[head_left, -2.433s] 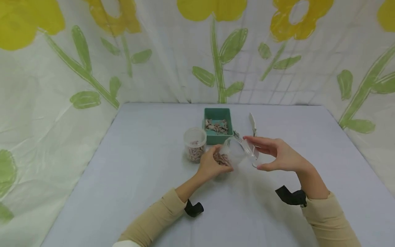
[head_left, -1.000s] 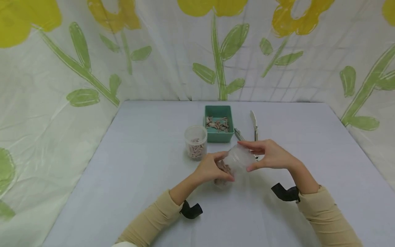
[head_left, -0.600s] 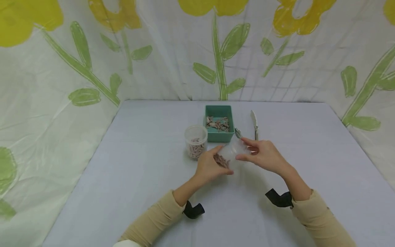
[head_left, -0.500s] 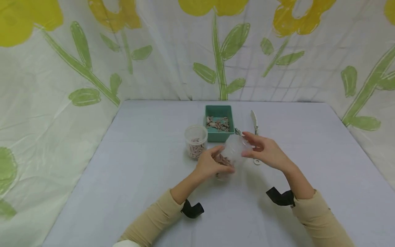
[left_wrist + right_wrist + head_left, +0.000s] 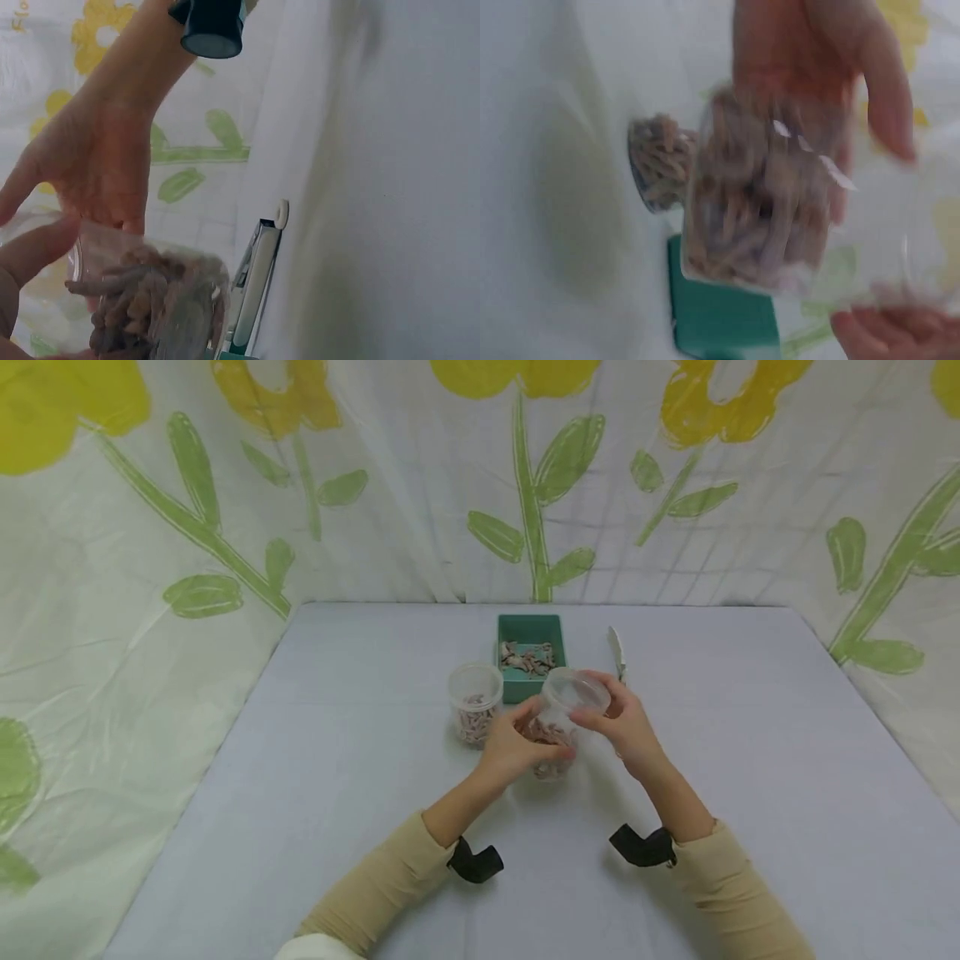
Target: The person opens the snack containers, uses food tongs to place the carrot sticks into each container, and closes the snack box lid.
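My left hand (image 5: 512,750) grips a clear plastic jar (image 5: 552,766) of brownish-grey dried strips, thumb and fingers around its side. In the head view the jar leans slightly, mouth up and to the right. Between the thumb and fingers of my right hand (image 5: 630,727) is a clear round lid (image 5: 576,691), overlapping the jar's mouth. The right wrist view shows the jar (image 5: 757,202) blurred and close, with the left hand (image 5: 802,45) behind it. In the left wrist view, the right hand (image 5: 105,165) reaches in beyond the jar's mouth end.
Left of the held jar stands another clear jar (image 5: 476,714), partly filled with similar strips. A green box (image 5: 517,692) with some pieces sits behind. To its right lies a slim white-and-metal tool (image 5: 617,652), with a ring end (image 5: 282,214) visible in the left wrist view.
My right hand has moved left with the lid, bringing it over the jar's mouth. The jar in my left hand has tipped more upright. The second jar and green box stay put.
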Action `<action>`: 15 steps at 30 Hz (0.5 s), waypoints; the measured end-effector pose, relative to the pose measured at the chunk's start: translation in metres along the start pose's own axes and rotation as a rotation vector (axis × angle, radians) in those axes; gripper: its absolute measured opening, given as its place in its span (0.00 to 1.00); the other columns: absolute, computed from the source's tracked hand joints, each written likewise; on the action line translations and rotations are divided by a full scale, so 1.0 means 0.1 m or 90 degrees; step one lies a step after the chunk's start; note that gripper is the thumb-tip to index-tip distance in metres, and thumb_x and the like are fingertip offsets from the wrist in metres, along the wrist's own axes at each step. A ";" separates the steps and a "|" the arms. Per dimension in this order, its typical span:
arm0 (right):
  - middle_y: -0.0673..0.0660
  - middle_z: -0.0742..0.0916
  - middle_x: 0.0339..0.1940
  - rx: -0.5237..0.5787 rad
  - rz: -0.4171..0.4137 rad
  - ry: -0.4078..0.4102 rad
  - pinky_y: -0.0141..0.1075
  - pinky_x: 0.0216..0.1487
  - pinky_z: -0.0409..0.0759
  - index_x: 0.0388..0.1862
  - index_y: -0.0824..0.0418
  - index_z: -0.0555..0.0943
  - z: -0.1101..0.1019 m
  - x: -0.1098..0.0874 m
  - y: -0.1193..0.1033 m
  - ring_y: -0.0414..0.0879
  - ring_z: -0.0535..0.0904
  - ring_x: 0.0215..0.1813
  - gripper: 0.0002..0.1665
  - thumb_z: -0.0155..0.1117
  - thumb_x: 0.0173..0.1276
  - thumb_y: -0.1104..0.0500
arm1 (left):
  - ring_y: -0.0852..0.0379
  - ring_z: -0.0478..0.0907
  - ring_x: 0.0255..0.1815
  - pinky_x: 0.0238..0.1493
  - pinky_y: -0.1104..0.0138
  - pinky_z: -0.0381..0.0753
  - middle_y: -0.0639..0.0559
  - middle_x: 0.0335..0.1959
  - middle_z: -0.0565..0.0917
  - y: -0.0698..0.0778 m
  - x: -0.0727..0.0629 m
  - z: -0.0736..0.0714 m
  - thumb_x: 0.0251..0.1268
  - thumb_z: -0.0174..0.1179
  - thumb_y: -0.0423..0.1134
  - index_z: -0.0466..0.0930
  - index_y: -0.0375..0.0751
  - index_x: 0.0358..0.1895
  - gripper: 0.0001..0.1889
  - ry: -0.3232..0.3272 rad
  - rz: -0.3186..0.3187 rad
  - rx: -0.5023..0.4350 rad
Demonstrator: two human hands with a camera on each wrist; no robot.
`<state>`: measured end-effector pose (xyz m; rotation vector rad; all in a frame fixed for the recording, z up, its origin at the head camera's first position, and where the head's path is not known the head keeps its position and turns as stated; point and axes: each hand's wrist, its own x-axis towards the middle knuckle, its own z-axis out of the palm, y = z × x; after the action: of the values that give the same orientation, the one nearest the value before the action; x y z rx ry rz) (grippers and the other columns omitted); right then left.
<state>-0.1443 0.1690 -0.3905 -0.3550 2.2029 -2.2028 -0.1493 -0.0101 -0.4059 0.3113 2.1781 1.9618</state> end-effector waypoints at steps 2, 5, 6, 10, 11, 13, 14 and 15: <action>0.63 0.74 0.62 -0.017 0.024 0.046 0.28 0.50 0.75 0.69 0.71 0.62 0.08 -0.01 -0.02 0.48 0.72 0.58 0.37 0.67 0.65 0.63 | 0.53 0.75 0.59 0.61 0.56 0.73 0.50 0.58 0.81 -0.01 0.02 0.02 0.44 0.78 0.32 0.76 0.42 0.64 0.37 0.045 0.030 0.026; 0.67 0.71 0.66 0.003 0.008 0.056 0.28 0.54 0.74 0.70 0.70 0.59 0.12 -0.02 -0.03 0.50 0.70 0.63 0.42 0.69 0.65 0.58 | 0.53 0.77 0.57 0.58 0.57 0.75 0.49 0.57 0.81 -0.02 0.03 0.02 0.44 0.78 0.32 0.75 0.42 0.64 0.37 0.069 0.029 0.008; 0.66 0.72 0.66 0.018 -0.006 0.046 0.28 0.54 0.73 0.71 0.70 0.59 0.10 -0.02 -0.02 0.49 0.70 0.63 0.43 0.69 0.65 0.56 | 0.53 0.77 0.57 0.58 0.58 0.75 0.49 0.58 0.81 -0.02 0.03 0.02 0.45 0.77 0.32 0.75 0.41 0.64 0.37 0.067 0.019 -0.001; 0.55 0.75 0.65 0.121 -0.095 -0.054 0.29 0.58 0.72 0.72 0.70 0.59 -0.05 0.01 0.04 0.42 0.71 0.63 0.39 0.63 0.70 0.55 | 0.53 0.74 0.63 0.63 0.58 0.71 0.48 0.61 0.79 -0.03 0.02 -0.05 0.47 0.76 0.30 0.74 0.40 0.65 0.37 0.017 -0.015 -0.041; 0.53 0.75 0.65 0.153 -0.123 -0.088 0.31 0.59 0.72 0.72 0.69 0.60 -0.09 0.03 0.07 0.42 0.71 0.64 0.37 0.61 0.71 0.56 | 0.53 0.73 0.63 0.63 0.58 0.71 0.48 0.61 0.78 -0.03 0.01 -0.07 0.47 0.76 0.29 0.74 0.39 0.65 0.37 -0.002 -0.020 -0.040; 0.52 0.74 0.67 0.203 -0.172 -0.156 0.34 0.63 0.71 0.73 0.67 0.61 -0.16 0.07 0.14 0.43 0.69 0.67 0.35 0.60 0.72 0.58 | 0.53 0.73 0.63 0.64 0.59 0.71 0.47 0.61 0.78 -0.04 -0.01 -0.10 0.47 0.75 0.27 0.74 0.37 0.65 0.36 -0.056 -0.021 -0.038; 0.53 0.74 0.68 0.217 -0.190 -0.192 0.35 0.65 0.70 0.73 0.65 0.61 -0.19 0.09 0.17 0.44 0.67 0.68 0.36 0.61 0.71 0.56 | 0.53 0.73 0.63 0.63 0.60 0.71 0.46 0.61 0.78 -0.04 -0.01 -0.12 0.47 0.74 0.27 0.74 0.36 0.65 0.36 -0.087 -0.022 -0.033; 0.54 0.73 0.69 0.222 -0.204 -0.226 0.37 0.65 0.69 0.73 0.64 0.61 -0.22 0.10 0.20 0.45 0.66 0.69 0.37 0.62 0.71 0.54 | 0.53 0.74 0.62 0.63 0.60 0.72 0.46 0.61 0.78 -0.05 -0.02 -0.13 0.47 0.74 0.26 0.74 0.36 0.65 0.36 -0.117 -0.023 -0.030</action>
<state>-0.1607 0.1884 -0.4086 -1.0494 1.6390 -2.3784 -0.1516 -0.0238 -0.4094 0.4251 2.0070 1.8813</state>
